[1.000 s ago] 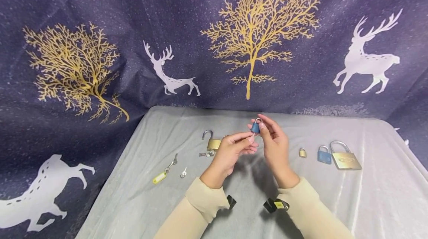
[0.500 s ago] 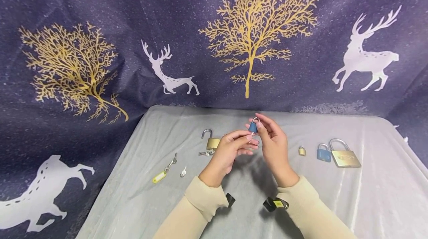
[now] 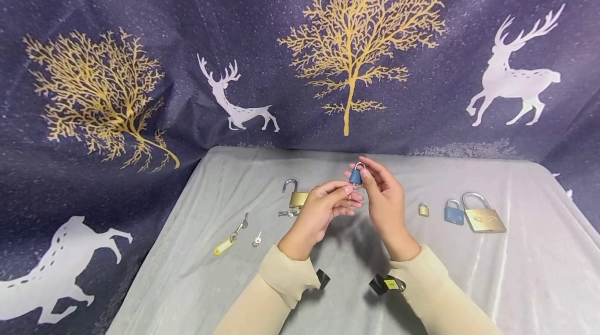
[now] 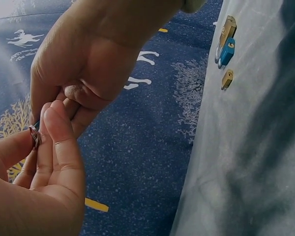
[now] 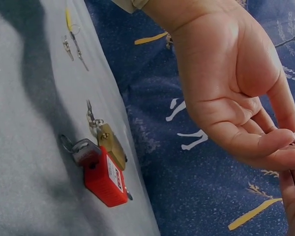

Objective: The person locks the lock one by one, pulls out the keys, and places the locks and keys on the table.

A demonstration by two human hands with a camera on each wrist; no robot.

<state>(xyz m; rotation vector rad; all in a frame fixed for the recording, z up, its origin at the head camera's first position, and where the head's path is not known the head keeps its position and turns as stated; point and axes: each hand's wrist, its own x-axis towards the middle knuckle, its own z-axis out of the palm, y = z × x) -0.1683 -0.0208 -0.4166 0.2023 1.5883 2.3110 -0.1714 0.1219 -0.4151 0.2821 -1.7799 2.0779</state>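
Observation:
A small blue padlock (image 3: pixel 355 176), its shackle upward, is held above the table between thumb and fingers of the right hand (image 3: pixel 387 205). Just below it, the left hand (image 3: pixel 320 214) pinches a small key at the padlock's underside; the fingers hide most of that key. Metal rings (image 4: pixel 35 137) show at the left fingertips in the left wrist view. Whether the key sits inside the lock, I cannot tell.
Left on the table (image 3: pixel 197 293): an open brass padlock (image 3: pixel 298 199) with keys, a yellow-tagged key (image 3: pixel 223 247), a small key (image 3: pixel 257 240). Right: a tiny brass padlock (image 3: pixel 424 210), a blue one (image 3: pixel 453 213), a large brass one (image 3: pixel 485 220). A red padlock (image 5: pixel 104 182) shows in the right wrist view.
Both hands and the blue padlock have shifted slightly left and up in the head view, which itself has moved a little. The grips look the same.

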